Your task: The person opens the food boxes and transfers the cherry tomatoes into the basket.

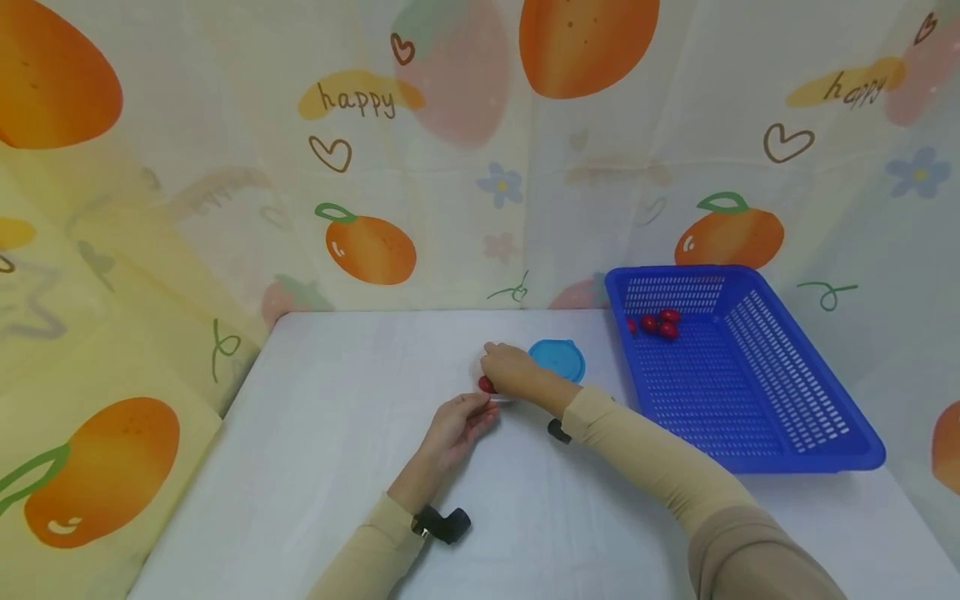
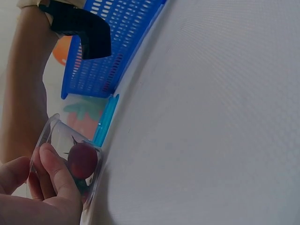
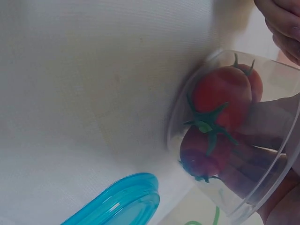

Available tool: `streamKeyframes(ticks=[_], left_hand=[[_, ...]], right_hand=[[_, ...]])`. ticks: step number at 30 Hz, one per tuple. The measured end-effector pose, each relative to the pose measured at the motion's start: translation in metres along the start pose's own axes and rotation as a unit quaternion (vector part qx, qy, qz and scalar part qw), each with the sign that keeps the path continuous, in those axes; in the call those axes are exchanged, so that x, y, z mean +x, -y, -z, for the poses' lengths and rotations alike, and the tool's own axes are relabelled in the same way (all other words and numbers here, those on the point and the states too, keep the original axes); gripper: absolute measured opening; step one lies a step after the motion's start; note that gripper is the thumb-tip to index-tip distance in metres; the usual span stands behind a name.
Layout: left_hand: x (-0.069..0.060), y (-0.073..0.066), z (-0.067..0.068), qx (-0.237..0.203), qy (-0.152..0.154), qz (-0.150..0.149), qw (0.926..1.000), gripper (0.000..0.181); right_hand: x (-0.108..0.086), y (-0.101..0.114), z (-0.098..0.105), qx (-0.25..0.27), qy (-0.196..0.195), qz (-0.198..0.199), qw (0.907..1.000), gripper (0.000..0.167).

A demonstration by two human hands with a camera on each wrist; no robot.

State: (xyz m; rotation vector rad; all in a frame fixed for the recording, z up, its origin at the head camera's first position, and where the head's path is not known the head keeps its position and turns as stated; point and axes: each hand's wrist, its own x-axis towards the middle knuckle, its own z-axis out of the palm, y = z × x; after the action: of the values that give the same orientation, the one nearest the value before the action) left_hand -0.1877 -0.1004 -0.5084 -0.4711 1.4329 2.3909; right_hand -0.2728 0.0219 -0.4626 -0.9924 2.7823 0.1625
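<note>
A clear plastic container (image 3: pixel 220 187) stands on the table with several red cherry tomatoes (image 3: pixel 222 96) in it, some with green stalks. My left hand (image 1: pixel 453 427) pinches its rim between thumb and finger, as the left wrist view shows. From the other side my right hand (image 1: pixel 513 371) reaches into the container, its fingers (image 3: pixel 243 176) seen through the wall against the lower tomatoes. Whether they grip one is hidden by the wall and the fruit. Beside the right hand lies a round light-blue lid (image 1: pixel 558 360).
A large blue perforated basket (image 1: pixel 813 462) stands at the right of the white table (image 1: pixel 315 400), with several more cherry tomatoes (image 1: pixel 667 330) in its far left corner. Patterned cloth (image 1: pixel 457 200) hangs along the back and left. Each wrist carries a black camera (image 1: pixel 442 525).
</note>
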Motion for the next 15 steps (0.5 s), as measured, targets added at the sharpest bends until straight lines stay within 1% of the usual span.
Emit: streamKeyframes(ticks=[4,11,15], left_hand=[[0.0002,0.0008,0.0002,0.0,0.004,-0.001,1.0,0.013],[0.0,0.0004,-0.0013,-0.004,0.002,-0.002,1.0,0.007],[0.0002,-0.0002,-0.0012,-0.002,0.002,0.002,1.0,0.009]], right_hand=[[-0.0017,-0.0009,-0.0004,0.004,-0.004,0.0,1.0,0.027],[-0.0019,-0.0022,-0.0023,-0.007,-0.01,0.008,0.9999,0.029],[-0.0017,-0.0031,-0.0021,-0.01,-0.003,0.016,0.9998,0.031]])
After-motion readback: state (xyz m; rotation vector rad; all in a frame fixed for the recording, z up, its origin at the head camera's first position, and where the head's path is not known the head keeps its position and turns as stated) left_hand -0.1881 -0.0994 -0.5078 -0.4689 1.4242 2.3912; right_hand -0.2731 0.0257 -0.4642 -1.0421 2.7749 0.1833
